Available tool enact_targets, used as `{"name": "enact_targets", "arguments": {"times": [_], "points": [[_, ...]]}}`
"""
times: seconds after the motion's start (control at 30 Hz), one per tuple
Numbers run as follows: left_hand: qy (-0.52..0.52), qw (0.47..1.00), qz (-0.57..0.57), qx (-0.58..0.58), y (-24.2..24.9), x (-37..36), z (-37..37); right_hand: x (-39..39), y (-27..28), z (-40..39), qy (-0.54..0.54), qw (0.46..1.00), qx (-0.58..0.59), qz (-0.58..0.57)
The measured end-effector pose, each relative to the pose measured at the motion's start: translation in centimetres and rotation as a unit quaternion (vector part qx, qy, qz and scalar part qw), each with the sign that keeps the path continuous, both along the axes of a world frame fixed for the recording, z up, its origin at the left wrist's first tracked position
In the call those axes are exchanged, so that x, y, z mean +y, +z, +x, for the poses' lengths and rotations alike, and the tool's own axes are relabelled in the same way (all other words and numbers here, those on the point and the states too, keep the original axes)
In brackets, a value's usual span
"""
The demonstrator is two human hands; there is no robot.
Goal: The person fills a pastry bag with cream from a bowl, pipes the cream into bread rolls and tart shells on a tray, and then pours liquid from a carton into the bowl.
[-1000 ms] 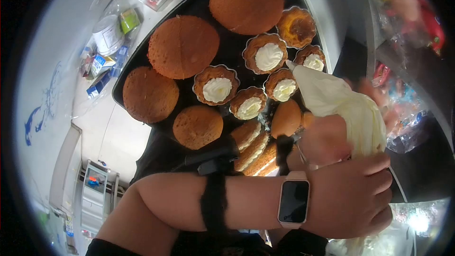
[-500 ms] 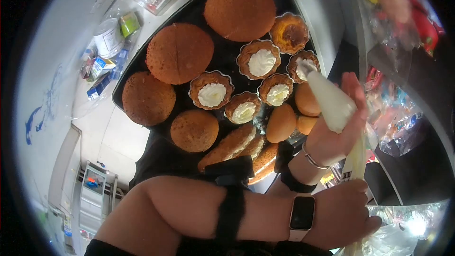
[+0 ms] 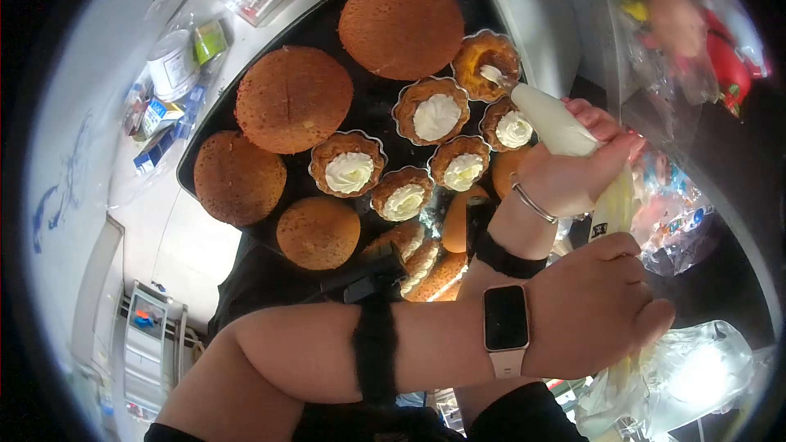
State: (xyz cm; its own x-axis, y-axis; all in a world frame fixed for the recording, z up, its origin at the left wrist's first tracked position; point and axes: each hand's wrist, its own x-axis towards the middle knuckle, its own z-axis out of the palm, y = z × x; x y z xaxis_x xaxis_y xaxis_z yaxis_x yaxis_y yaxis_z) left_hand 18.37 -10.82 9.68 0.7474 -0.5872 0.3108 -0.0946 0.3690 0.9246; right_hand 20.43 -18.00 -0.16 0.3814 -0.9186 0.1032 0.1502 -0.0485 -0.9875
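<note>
A piping bag filled with pale cream slants across the right side. My right hand, with a bangle at its wrist, is closed around the bag's middle. Farther up the bag, my left hand, wearing a watch, is clenched around its twisted part. The nozzle touches a small dab of cream in a fluted tart. Beside it, another tart bears a full cream swirl. More cream-topped tarts stand near, including one in the middle and one to the left.
Round brown cakes lie on the black tray. Filled cream pastries sit under my left forearm. A white tub and small cartons stand at the left. Plastic bags lie at the right.
The nozzle has moved up and left from the smaller tart, now bearing a finished swirl, to the tart above it, where a dab of cream has appeared. Both hands moved along with the bag.
</note>
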Motion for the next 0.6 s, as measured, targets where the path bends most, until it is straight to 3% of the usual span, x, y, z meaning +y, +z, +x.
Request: {"name": "enact_targets", "arguments": {"times": [0.23,0.33,0.6], "points": [[0.006,1.0,-0.017,0.023,0.0,0.0,0.0,-0.7,-0.6,0.2,0.03,0.999,-0.033,-0.014],[-0.019,0.999,-0.022,0.018,0.3,0.3,0.2,0.1,0.4,0.4,0.03,0.998,-0.035,0.049],[0.018,1.0,0.002,-0.001,0.3,0.3,-0.1,-0.6,0.1,0.1,0.015,0.999,0.011,-0.036]]}}
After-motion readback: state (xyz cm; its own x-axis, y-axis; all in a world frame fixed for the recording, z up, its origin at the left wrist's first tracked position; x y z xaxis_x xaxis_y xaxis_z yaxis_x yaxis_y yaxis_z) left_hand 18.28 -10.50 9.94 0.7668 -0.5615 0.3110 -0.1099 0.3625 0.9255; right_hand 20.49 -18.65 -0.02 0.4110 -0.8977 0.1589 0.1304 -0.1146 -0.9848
